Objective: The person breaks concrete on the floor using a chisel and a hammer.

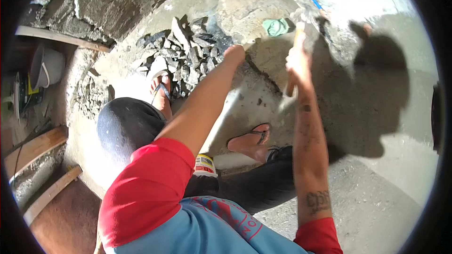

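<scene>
The right hand (299, 63) has its grip closed round a wooden-handled tool (299, 38), long axis running forward, while the left hand (234, 55) — nearer the broken stones (182, 49), just to its left — looks curled, though I cannot tell whether it holds anything.

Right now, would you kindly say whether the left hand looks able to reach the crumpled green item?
Probably yes: the green item lies ahead and to the right of the left hand, with nothing large visible between them. The right hand, gripping a wooden handle, sits beside that path.
</scene>
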### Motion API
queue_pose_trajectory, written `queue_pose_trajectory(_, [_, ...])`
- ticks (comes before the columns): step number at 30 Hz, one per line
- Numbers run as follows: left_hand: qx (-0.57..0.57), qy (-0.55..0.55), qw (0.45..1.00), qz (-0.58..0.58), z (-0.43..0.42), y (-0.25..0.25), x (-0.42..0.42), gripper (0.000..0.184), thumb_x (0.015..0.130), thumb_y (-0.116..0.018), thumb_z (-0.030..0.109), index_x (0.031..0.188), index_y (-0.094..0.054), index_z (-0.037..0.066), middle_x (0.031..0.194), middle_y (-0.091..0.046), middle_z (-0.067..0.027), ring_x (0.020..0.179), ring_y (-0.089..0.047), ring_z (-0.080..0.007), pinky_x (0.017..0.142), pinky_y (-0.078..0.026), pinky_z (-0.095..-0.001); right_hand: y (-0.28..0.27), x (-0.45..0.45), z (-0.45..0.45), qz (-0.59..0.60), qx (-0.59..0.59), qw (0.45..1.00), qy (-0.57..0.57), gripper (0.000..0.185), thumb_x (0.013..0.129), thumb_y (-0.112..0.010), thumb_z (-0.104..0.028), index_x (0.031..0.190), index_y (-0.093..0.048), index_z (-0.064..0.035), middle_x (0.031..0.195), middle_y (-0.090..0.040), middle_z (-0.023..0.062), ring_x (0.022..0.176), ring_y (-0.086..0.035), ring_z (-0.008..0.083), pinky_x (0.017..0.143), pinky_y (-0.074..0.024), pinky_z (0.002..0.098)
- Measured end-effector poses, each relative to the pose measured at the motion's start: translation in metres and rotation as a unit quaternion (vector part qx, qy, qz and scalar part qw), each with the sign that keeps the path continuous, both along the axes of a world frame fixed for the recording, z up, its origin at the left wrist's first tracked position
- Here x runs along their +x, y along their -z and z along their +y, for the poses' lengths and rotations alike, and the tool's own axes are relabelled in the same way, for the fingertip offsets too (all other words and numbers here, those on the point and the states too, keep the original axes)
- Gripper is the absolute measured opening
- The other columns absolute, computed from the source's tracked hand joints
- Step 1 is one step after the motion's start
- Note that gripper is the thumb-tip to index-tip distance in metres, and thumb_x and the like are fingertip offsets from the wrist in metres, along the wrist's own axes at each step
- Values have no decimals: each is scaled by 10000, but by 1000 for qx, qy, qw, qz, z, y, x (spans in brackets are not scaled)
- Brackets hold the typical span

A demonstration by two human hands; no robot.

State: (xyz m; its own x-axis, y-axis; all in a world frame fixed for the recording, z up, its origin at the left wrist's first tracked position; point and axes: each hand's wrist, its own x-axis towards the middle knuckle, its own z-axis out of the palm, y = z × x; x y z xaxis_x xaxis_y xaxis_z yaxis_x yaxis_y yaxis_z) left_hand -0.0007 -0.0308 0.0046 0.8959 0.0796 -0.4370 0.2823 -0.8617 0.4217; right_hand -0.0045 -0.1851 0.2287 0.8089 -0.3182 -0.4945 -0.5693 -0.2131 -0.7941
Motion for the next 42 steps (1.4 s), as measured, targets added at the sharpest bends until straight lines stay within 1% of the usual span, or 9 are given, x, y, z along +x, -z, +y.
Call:
queue_pose_trajectory(7, [47, 22, 997, 57, -12, -30, 31, 368, 749, -659, 161, 1098, -654, 44, 1120, -648, -144, 997, -646, -297, 794, -527, -426, -170, -60, -68, -105, -40, 993, -30, 543, 890, -426, -646, 719, -484, -134, 533, -409, -48, 373, -355, 60, 340, -271, 222])
queue_pose_trajectory(11, [101, 195, 968, 123, -14, -40, 72, 309, 849, -593, 275, 1131, -654, 163, 1098, -673, -31, 1010, -641, -214, 860, -506, -366, -167, -85, -68, -167, 34, 985, 39, 595, 887, -351, -691, 709, -466, -135, 513, -391, -41, 375, -342, 64, 355, -277, 221])
queue_pose_trajectory(15, [326, 355, 761, 434, -42, 5, 116, 276, 868, -565, 289, 1066, -673, 130, 1048, -680, -49, 947, -653, -203, 852, -503, -366, -155, -88, -85, -128, -24, 991, -2, 640, 887, -301, -708, 641, -435, -132, 483, -365, -37, 388, -344, 69, 374, -280, 233])
queue_pose_trajectory(21, [181, 280, 863, 378, 44, -45, 81, 606, 849, -510, 515, 975, -647, -61, 964, -657, -235, 892, -644, -294, 768, -494, -437, -161, -89, -78, -156, 79, 984, -25, 652, 863, -328, -732, 620, -442, -138, 494, -355, -44, 411, -337, 74, 419, -285, 237])
queue_pose_trajectory(24, [105, 211, 968, 89, 56, -31, 64, 640, 800, -558, 588, 897, -666, -35, 810, -682, -171, 707, -654, -300, 654, -499, -414, -173, -91, -66, -168, 60, 984, -1, 643, 858, -345, -732, 631, -447, -140, 499, -366, -43, 409, -343, 67, 406, -287, 234])
queue_pose_trajectory(29, [-6, 183, 979, 84, 10, -41, -5, 525, 802, -581, 484, 997, -676, 6, 999, -667, -208, 940, -653, -323, 837, -493, -426, -179, -93, -61, -180, 69, 981, 20, 627, 849, -379, -729, 631, -441, -144, 512, -373, -48, 403, -340, 45, 380, -285, 214])
queue_pose_trajectory(34, [276, 64, 959, -7, 23, -26, -29, 430, 804, -592, 384, 1049, -673, 40, 1158, -634, -159, 1033, -637, -258, 867, -491, -387, -175, -94, -64, -186, 171, 967, 0, 534, 870, -495, -627, 629, -414, -157, 525, -360, -61, 410, -345, 45, 384, -303, 216])
queue_pose_trajectory(39, [353, 119, 913, 164, 166, -52, 48, 440, 753, -617, 258, 1171, -637, 120, 1265, -588, -76, 1156, -563, -277, 903, -464, -434, -201, -106, -63, -222, 226, 949, -2, 430, 878, -585, -501, 622, -427, -195, 492, -342, -78, 368, -327, 51, 351, -258, 221])
queue_pose_trajectory(42, [285, -12, 952, 107, 202, -174, 48, 462, 750, -598, 269, 1177, -626, 96, 1244, -596, -101, 1130, -582, -277, 892, -475, -427, -187, -94, -59, -258, 271, 927, 2, 393, 874, -605, -479, 676, -448, -178, 510, -347, -80, 377, -326, 44, 358, -256, 220])
